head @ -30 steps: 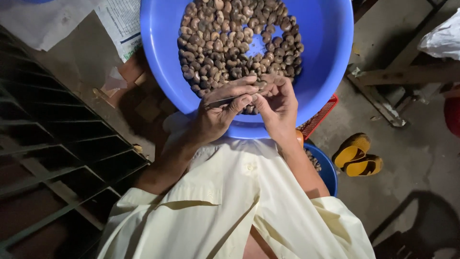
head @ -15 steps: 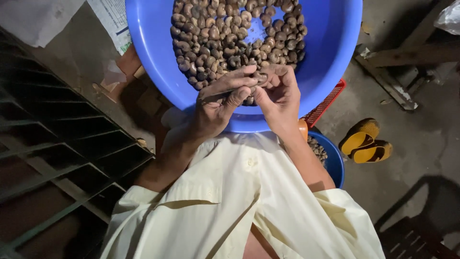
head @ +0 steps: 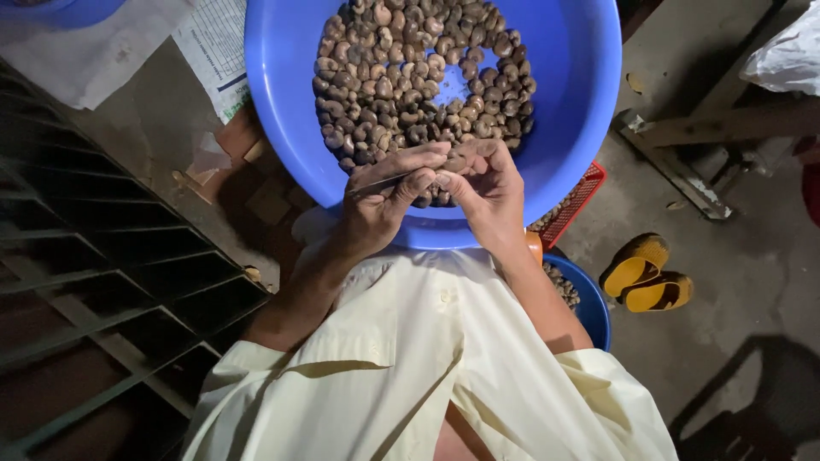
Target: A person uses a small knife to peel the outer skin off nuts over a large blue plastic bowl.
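Blue basin [head: 581, 128] of nuts [head: 410, 77]: left hand [head: 380, 205] grips thin blade [head: 380, 182], right hand [head: 487, 192] pinches 1 nut [head: 453, 162]; yellow sandals [head: 645, 273] nearby.

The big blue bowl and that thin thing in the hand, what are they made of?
The blue bowl looks like plastic: smooth, evenly coloured, softly shiny. The thin blade in the left hand seems metal, narrow and grey with a glint, though it is too small to be sure.

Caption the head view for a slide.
Both hands, left hand with a thin blade, right hand, work a nut over a blue basin.
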